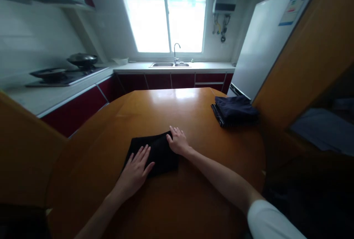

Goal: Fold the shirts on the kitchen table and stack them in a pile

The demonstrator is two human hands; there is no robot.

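Note:
A black folded cloth (159,155), perhaps a garment, lies flat on the wooden table (171,111) in front of me; its exact kind is not clear. My left hand (135,170) rests palm down on its left part, fingers stretched out and slightly apart. On the cloth's far right corner lies my right hand (178,141), also flat, with its fingers extended towards the back. Part of the cloth is hidden under both hands. Neither hand grips anything.
A stack of dark folded clothes (236,110) sits at the table's right edge, near the fridge (272,36). Beyond the table runs a counter with a sink (163,64). A lidded wok (82,60) and a pan (49,73) stand on the stove at left.

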